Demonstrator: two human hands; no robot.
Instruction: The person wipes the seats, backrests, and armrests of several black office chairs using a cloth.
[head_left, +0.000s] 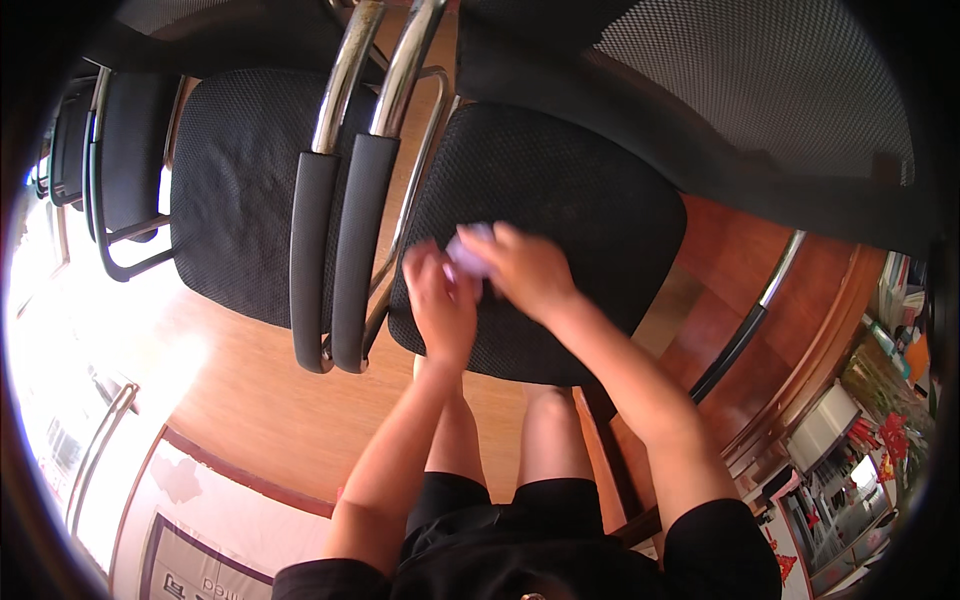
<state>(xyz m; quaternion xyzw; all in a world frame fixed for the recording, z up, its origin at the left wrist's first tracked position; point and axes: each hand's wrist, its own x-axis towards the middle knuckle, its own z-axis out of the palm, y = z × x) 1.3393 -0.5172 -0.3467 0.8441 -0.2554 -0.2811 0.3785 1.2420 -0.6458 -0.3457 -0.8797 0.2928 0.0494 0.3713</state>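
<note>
A small lilac thing (469, 256), soft-looking and smeared by motion, is held between my two hands above a black chair seat (560, 190). My right hand (525, 268) grips it from the right, thumb and fingers closed on it. My left hand (441, 300) is closed around its lower left side, with a bit of lilac showing by the fingers. The fingers partly hide the thing, and its exact kind cannot be made out. The seat below has a textured dark cover.
Chrome-and-black armrests (362, 250) stand close to my left hand. Beyond them is another black chair seat (235, 200). A mesh backrest (770, 100) rises at the far right, and another armrest (730, 355) lies right of my forearm. Cluttered shelves (840, 490) line the right edge.
</note>
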